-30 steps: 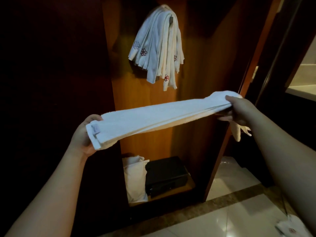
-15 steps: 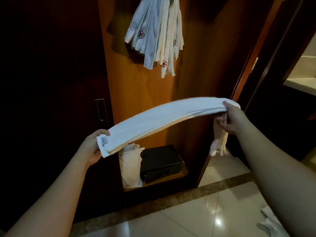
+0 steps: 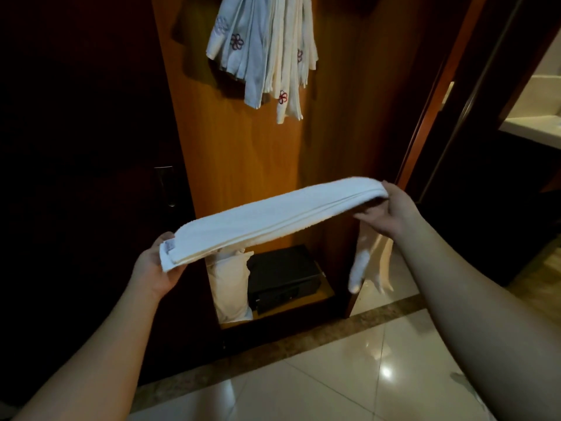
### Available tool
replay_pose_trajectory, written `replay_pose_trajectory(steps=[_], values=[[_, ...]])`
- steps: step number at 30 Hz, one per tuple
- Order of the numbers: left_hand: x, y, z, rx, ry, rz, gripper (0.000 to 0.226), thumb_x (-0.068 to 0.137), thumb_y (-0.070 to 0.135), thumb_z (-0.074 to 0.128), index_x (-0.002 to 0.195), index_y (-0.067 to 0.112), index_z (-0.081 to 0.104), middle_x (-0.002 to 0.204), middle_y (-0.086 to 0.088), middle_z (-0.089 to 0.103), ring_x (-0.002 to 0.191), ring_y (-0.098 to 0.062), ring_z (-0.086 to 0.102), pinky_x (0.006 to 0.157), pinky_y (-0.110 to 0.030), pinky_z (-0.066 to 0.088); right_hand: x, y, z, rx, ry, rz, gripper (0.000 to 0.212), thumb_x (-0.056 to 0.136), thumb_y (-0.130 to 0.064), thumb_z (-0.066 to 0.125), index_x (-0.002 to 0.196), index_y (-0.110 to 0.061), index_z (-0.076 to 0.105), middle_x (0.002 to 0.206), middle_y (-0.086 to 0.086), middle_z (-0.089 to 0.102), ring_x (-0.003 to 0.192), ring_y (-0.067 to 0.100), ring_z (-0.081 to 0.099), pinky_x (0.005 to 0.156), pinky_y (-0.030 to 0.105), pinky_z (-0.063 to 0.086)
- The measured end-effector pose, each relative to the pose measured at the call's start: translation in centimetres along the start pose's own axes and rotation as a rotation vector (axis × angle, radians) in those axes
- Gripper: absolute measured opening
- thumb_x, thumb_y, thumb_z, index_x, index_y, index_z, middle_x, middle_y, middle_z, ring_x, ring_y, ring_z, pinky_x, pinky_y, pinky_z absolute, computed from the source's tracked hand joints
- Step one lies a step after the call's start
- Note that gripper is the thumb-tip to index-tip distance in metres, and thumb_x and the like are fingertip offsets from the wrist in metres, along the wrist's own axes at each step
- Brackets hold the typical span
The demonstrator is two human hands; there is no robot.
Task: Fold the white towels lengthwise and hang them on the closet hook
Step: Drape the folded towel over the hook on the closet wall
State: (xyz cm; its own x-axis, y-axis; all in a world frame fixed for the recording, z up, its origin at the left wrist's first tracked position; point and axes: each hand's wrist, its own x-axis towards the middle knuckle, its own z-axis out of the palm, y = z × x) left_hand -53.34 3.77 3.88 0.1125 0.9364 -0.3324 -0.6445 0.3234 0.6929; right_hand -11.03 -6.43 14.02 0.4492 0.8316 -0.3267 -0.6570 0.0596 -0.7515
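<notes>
Folding done: left hand (image 3: pixel 153 270) and right hand (image 3: pixel 391 212) fingers pinch towel (image 3: pixel 273 221) ends. Next: lift onto hung towels (image 3: pixel 267 53) above.

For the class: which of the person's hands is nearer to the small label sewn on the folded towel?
Left. The left hand grips the folded towel at the end bearing the label; the right hand holds the opposite end.

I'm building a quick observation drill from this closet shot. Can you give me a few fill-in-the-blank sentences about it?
1. The folded towel is held at its ends by ____ hands.
2. The small tag on the towel sits at the end gripped by the ____ hand.
3. The hanging towels carry stitched ____ motifs.
4. Beside the black box on the closet floor stands a white ____.

Missing words: two; left; flower; pillow
</notes>
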Motion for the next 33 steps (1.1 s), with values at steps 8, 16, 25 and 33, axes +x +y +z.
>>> replay_pose_trajectory(steps=[8,16,25,33], values=[[0.9,-6.2,1.4,0.158,-0.056,-0.287,0.025,0.078,0.001,0.06,0.102,0.003,0.064,0.087,-0.016,0.075,0.077,-0.028,0.074,0.064,-0.038,0.061,-4.0,-1.7,7.0,0.342,-0.132,-0.18,0.036,0.103,-0.03,0.051,0.13,-0.008,0.061,0.118,0.016,0.072,0.106,0.031,0.071,0.097,0.05,0.054],[0.3,-11.3,10.0,0.953,0.1,-0.282,0.04,0.089,0.001,0.065,0.127,0.004,0.054,0.117,-0.02,0.061,0.105,-0.032,0.06,0.094,-0.046,0.052,-5.8,-3.3,12.9,0.135,-0.24,-0.329,0.035,0.1,-0.031,0.059,0.126,-0.009,0.054,0.115,0.016,0.072,0.106,0.03,0.071,0.093,0.055,0.055],[-9.9,-8.1,23.5,0.489,-0.535,0.323,0.072,0.094,0.069,0.023,0.104,0.013,0.068,0.093,-0.006,0.074,0.085,-0.018,0.07,0.072,-0.025,0.055,-6.7,-5.6,18.3,-0.425,-0.306,-0.592,0.033,0.099,-0.046,0.055,0.098,-0.014,0.063,0.094,0.004,0.078,0.099,0.022,0.072,0.097,0.054,0.054],[-10.5,-4.9,31.5,0.679,-0.46,0.523,0.101,0.074,0.086,0.013,0.155,0.027,0.025,0.158,-0.001,0.029,0.141,-0.017,0.034,0.106,-0.028,0.026,-8.2,-10.0,23.3,-0.377,-0.412,-0.659,0.029,0.102,-0.043,0.052,0.097,-0.017,0.062,0.085,-0.004,0.078,0.089,0.012,0.074,0.066,0.034,0.06]])
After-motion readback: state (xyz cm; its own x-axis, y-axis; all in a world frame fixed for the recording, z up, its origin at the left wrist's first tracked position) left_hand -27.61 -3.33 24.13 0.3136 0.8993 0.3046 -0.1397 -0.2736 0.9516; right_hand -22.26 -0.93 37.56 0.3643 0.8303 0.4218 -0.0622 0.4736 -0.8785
